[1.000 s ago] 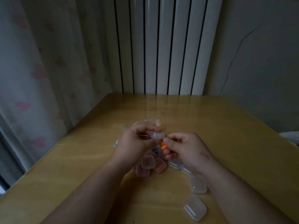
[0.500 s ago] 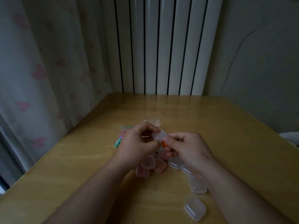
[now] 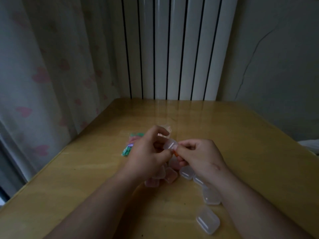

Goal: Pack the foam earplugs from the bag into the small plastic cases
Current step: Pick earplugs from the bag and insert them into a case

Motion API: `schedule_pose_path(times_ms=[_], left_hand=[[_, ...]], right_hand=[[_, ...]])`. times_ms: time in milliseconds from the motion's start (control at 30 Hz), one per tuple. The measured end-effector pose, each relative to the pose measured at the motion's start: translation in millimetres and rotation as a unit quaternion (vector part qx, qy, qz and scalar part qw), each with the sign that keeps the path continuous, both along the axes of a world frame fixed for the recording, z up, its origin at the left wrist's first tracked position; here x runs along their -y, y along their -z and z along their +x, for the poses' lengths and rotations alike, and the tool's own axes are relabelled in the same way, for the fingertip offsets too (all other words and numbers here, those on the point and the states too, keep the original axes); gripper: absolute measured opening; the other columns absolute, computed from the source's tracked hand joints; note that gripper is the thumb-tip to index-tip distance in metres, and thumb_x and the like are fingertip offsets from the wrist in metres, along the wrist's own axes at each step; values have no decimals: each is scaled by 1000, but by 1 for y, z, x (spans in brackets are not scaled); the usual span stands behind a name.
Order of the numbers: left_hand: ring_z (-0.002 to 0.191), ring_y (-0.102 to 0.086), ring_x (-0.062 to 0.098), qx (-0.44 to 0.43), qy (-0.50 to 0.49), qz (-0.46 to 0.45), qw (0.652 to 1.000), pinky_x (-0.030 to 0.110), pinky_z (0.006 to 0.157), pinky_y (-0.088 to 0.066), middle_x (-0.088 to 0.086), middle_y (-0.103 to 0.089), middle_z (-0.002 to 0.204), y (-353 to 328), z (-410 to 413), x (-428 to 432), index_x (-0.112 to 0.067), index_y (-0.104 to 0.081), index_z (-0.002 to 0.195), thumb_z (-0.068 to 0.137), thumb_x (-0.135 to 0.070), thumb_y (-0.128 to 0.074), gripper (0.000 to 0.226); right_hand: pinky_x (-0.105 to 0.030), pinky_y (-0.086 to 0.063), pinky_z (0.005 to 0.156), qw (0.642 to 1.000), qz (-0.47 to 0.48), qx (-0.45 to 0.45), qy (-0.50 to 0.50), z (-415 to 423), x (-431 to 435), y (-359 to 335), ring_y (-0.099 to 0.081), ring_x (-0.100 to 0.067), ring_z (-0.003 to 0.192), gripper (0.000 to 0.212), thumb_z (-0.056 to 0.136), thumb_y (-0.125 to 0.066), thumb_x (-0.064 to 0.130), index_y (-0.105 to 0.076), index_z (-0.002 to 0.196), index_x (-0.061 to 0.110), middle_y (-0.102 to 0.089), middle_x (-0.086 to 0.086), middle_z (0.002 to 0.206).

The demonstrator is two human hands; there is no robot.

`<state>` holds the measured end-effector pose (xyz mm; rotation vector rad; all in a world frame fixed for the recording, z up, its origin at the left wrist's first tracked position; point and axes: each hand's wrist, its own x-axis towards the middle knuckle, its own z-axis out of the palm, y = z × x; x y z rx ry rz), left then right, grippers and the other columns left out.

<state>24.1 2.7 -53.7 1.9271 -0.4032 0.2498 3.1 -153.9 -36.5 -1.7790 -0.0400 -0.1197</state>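
My left hand (image 3: 146, 156) grips a small clear plastic case (image 3: 170, 144) above the table. My right hand (image 3: 202, 156) pinches the same case at its right end, and a sliver of orange earplug (image 3: 176, 154) shows just under its fingertips. A clear bag of coloured foam earplugs (image 3: 131, 144) lies on the table behind my left hand, mostly hidden by it. Several small plastic cases lie under and in front of my hands: pinkish ones (image 3: 170, 175) in the middle and clear ones (image 3: 208, 219) toward the right.
The wooden table (image 3: 241, 135) stands in a corner, with a white radiator (image 3: 172, 49) behind it and a curtain (image 3: 43, 75) along its left edge. Another clear case (image 3: 165, 129) lies beyond my left hand.
The orange earplugs that showed between my hands are now almost hidden by the case and my right fingers. My hands have drawn closer together on the case.
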Motion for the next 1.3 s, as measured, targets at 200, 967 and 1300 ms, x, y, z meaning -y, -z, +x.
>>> schedule_pose_path(times_ms=[200, 967, 1300], left_hand=[[94, -68, 8, -7, 10, -54, 998, 32, 84, -59, -6, -69, 98, -5, 0, -2, -24, -64, 102, 84, -8, -73, 26], [79, -67, 8, 28, -38, 19, 999, 32, 73, -59, -2, -70, 91, -8, -5, -2, -21, -65, 94, 81, -12, -76, 19], [80, -72, 20, -50, -33, -192, 980, 32, 70, -61, 5, -70, 85, -19, -8, -1, -24, -60, 107, 101, -9, -44, 23]], right_hand=[[-20, -55, 56, 1000, 9, -1, -13, 4, 3, 2, -61, -10, 54, 8, 91, -65, 13, -73, 89, 12, -67, -4, 65], [-26, -48, 58, 986, 128, -84, -61, 8, 2, 9, -57, -13, 58, 13, 91, -65, 13, -74, 84, 7, -62, -7, 68], [-23, -47, 54, 997, 61, -49, -17, 8, 3, 8, -55, -9, 49, 9, 85, -68, 11, -75, 79, 12, -62, -2, 59]])
